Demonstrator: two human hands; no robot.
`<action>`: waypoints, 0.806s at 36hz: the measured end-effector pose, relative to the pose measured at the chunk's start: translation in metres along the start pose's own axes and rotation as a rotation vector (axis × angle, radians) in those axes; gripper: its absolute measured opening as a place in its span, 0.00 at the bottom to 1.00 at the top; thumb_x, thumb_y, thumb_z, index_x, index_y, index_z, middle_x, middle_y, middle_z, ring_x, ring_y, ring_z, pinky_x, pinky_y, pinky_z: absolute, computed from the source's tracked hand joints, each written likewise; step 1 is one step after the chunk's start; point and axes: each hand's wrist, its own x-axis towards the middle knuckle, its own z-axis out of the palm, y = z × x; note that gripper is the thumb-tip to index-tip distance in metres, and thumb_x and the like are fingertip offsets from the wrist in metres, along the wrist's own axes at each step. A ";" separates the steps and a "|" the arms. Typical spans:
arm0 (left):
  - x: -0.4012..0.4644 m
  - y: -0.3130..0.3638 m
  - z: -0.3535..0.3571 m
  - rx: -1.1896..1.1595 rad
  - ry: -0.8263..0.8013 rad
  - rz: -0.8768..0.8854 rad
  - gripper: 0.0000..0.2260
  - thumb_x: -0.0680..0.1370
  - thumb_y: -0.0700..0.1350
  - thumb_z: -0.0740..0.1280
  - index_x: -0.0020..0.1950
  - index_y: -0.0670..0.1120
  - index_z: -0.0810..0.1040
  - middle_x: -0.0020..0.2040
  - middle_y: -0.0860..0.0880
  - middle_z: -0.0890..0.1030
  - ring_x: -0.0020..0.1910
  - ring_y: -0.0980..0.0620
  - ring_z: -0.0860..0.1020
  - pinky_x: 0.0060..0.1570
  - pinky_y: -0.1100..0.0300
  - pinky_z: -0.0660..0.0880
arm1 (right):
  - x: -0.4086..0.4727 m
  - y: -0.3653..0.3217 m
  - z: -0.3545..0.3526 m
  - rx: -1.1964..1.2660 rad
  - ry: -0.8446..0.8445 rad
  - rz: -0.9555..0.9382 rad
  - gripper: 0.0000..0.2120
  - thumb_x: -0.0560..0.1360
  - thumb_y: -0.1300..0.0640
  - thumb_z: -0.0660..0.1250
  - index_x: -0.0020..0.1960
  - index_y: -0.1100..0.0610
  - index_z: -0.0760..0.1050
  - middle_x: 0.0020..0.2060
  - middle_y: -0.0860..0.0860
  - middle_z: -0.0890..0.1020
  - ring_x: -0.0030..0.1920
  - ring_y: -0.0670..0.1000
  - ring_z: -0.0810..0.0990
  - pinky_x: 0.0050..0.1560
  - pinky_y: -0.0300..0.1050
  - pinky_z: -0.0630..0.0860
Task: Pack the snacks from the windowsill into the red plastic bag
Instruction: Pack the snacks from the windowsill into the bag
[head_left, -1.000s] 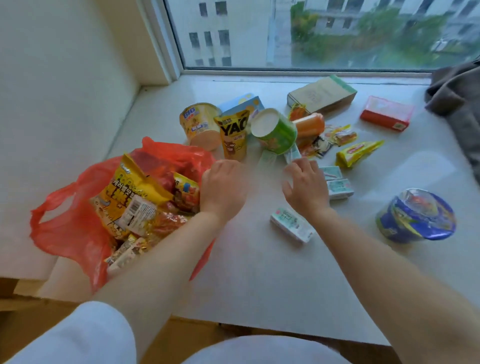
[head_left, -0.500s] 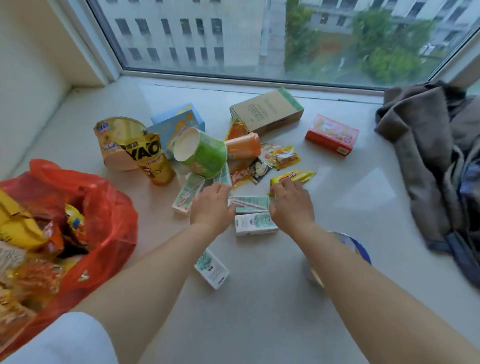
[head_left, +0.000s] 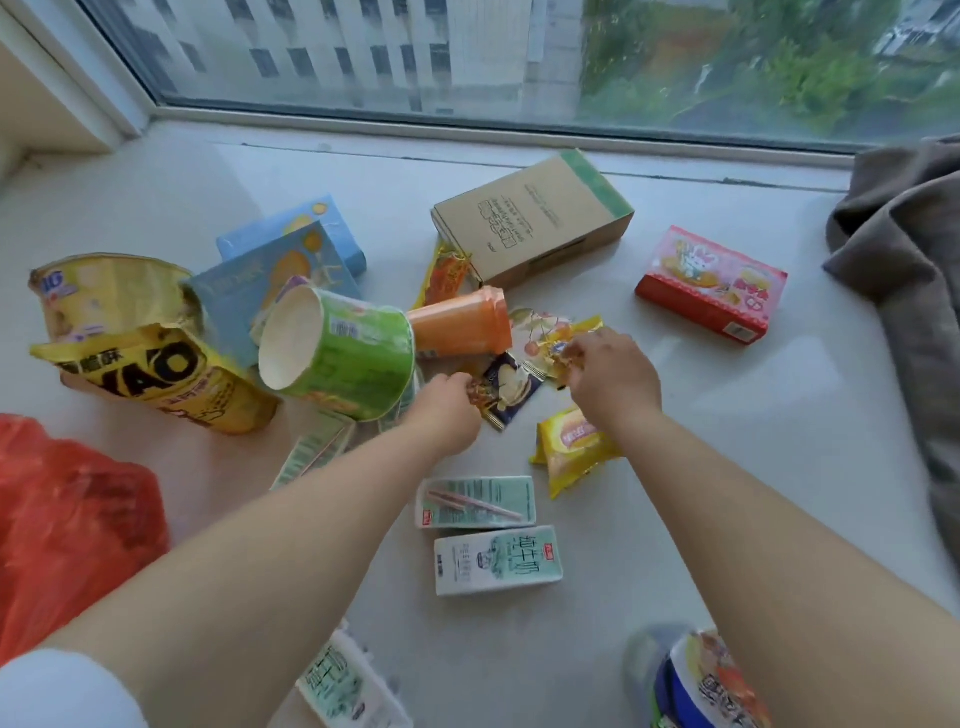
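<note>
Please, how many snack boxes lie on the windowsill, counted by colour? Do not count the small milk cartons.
Blue cardboard boxes: 2
Brown cardboard box: 1
Red and pink cardboard box: 1
Total: 4

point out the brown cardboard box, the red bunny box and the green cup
brown cardboard box (head_left: 524, 223): head view, printed top face
red bunny box (head_left: 711, 280): head view, pink top face
green cup (head_left: 358, 358): head view, side wall

A crumpled grey cloth (head_left: 904, 249) lies at the right end of the sill, beside the window (head_left: 519, 52) showing buildings and trees.
</note>
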 end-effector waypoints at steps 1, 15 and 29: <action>0.007 0.000 0.002 0.008 -0.010 -0.009 0.23 0.79 0.39 0.56 0.75 0.45 0.61 0.72 0.43 0.64 0.69 0.43 0.65 0.67 0.51 0.64 | 0.009 0.004 0.003 -0.024 -0.045 0.005 0.15 0.77 0.61 0.59 0.61 0.53 0.75 0.60 0.52 0.74 0.62 0.54 0.70 0.55 0.45 0.69; 0.048 -0.007 0.018 0.285 0.211 0.041 0.20 0.78 0.41 0.63 0.69 0.47 0.65 0.65 0.44 0.67 0.61 0.42 0.70 0.59 0.51 0.68 | 0.077 0.025 0.033 -0.235 -0.285 -0.083 0.32 0.76 0.64 0.59 0.76 0.48 0.53 0.75 0.48 0.57 0.73 0.54 0.56 0.68 0.52 0.65; 0.038 0.015 0.003 -0.136 0.156 -0.067 0.11 0.77 0.55 0.66 0.45 0.47 0.76 0.47 0.46 0.80 0.47 0.45 0.76 0.43 0.58 0.72 | 0.073 0.048 0.020 0.116 -0.132 0.398 0.19 0.71 0.47 0.72 0.54 0.60 0.78 0.54 0.59 0.80 0.57 0.60 0.77 0.50 0.46 0.72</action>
